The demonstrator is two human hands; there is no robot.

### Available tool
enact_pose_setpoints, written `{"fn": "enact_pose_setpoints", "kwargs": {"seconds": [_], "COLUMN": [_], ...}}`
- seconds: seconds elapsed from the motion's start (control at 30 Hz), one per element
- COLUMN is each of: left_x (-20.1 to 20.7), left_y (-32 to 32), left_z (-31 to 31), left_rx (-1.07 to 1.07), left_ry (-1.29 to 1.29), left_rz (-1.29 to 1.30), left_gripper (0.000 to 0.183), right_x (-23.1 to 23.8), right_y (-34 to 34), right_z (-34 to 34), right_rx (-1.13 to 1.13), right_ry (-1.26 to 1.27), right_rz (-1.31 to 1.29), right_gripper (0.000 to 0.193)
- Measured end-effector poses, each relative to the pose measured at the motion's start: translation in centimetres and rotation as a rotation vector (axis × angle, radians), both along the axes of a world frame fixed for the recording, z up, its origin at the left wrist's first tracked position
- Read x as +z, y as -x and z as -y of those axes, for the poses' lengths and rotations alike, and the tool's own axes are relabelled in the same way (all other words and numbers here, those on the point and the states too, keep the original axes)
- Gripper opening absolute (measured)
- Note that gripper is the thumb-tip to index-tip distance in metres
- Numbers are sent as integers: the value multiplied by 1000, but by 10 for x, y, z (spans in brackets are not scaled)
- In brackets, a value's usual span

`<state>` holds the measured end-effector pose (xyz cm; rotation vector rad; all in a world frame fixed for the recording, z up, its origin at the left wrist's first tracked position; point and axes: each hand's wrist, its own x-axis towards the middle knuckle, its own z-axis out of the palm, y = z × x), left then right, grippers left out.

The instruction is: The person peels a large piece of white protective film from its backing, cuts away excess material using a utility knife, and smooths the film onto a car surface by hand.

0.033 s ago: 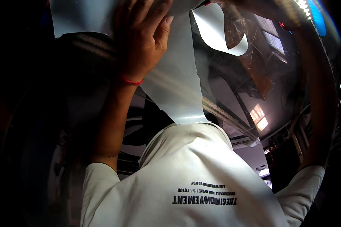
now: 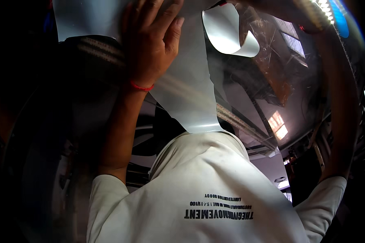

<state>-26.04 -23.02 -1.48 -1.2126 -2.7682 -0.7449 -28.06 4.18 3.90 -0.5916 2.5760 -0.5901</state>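
Observation:
My left hand [image 2: 152, 48] lies flat on a grey-white sheet [image 2: 186, 89], its fingers spread and pointing to the top edge. The sheet runs down to the front of my shirt. At the top, my right hand [image 2: 267, 7] is partly cut off by the picture's edge. From it reaches a slim dark tool with a red part [image 2: 217, 5], thin-tipped like a craft knife. Its tip meets the sheet's right edge. There a narrow white strip [image 2: 225, 34] curls away from the sheet. The fingers on the tool are mostly hidden.
Beneath the sheet is a scratched, see-through tabletop [image 2: 247, 81] with window reflections. A ruler-like marked strip [image 2: 243, 123] crosses under the sheet. Another piece of pale sheet [image 2: 87, 18] spreads at the upper left. A bright row of lights [image 2: 324, 10] shows at the upper right.
The curled white strip has shifted slightly left and up, and the tool with my right hand has moved slightly too. My left hand stays nearly in place.

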Motion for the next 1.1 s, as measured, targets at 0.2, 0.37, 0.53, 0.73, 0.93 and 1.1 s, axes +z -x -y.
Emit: {"fn": "enact_pose_setpoints", "kwargs": {"seconds": [0.2,0.37,0.53,0.73,0.93,1.1], "left_x": [-4,12,9,27,25,16], "left_y": [-4,8,7,6,-2,-4], "left_z": [0,-6,-8,-6,1,1], "left_rx": [30,67,30,26,-15,-40], "left_ry": [-10,71,28,27,35,40], "left_rz": [6,17,-36,-8,-155,-309], "left_gripper": [39,38,38,41,45,35], "right_x": [10,-77,-22,9,17,-6], "right_y": [-5,-38,-64,-109,-175,-185], "right_z": [-2,-70,-52,-45,45,106], "right_rx": [-197,-313,-453,-708,-804,-983], "right_ry": [-16,746,917,66,328,354], "right_rz": [285,130,361,-73,-101,-322], "right_gripper": [18,19,14,14,57,24]}}
